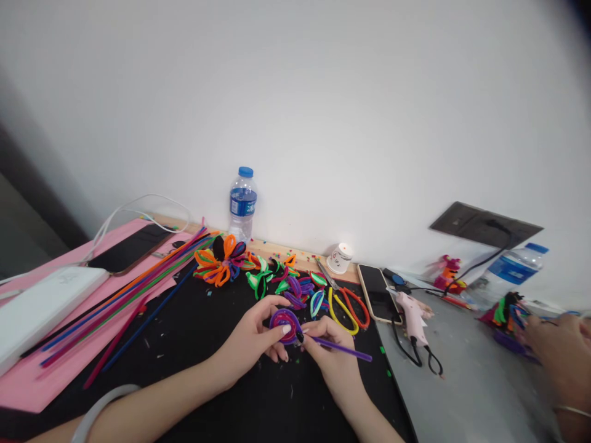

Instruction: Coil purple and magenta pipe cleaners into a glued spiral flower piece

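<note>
Head view, from the left: stems (138,285) lie across pink paper (28,394). Left hand (247,329) has its fingers clamped on the coil (279,320), held above the counter (295,406); slacken there and it could unwind. Right hand (337,364), fingers pinching the tail (346,350) at the coil's edge: over-pull and the spiral might skew. Scissors (351,291) sit near, a possible snag.

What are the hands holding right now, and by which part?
A purple-and-pink coil: the left hand holds it by its left side, thumb on its face; the right hand pinches its purple tail close to the coil.
</note>
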### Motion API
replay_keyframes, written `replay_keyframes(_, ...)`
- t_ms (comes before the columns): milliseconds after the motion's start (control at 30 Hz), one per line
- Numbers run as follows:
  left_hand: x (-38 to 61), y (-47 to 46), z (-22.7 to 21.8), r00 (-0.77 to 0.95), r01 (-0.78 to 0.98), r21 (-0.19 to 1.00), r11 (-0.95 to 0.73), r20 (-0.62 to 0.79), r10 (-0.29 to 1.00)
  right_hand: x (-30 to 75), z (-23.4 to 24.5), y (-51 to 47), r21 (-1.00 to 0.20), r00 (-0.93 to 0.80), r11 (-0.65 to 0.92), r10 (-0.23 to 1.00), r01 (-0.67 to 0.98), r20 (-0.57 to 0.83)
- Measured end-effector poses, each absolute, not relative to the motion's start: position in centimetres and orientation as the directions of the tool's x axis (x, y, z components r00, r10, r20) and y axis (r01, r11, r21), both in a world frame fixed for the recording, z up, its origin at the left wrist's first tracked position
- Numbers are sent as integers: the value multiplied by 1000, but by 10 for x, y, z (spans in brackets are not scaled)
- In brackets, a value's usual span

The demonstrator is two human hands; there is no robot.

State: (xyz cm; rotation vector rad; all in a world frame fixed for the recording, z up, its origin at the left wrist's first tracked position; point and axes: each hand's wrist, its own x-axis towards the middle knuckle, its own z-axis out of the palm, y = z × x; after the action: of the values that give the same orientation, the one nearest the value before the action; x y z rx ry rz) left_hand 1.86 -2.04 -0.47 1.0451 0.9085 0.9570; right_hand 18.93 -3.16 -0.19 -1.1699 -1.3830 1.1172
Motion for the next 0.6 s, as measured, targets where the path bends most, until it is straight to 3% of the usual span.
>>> replay_keyframes(267, 14, -17, -6, 406, -138, 979, 152, -84, 910, 195, 2, -28, -996, -136, 85, 987, 24, 81)
replay_keyframes(600, 9, -18, -3, 478, 14, 1000, 17, -22, 878, 200, 3, -28, -996, -185, 60, 982, 69, 47)
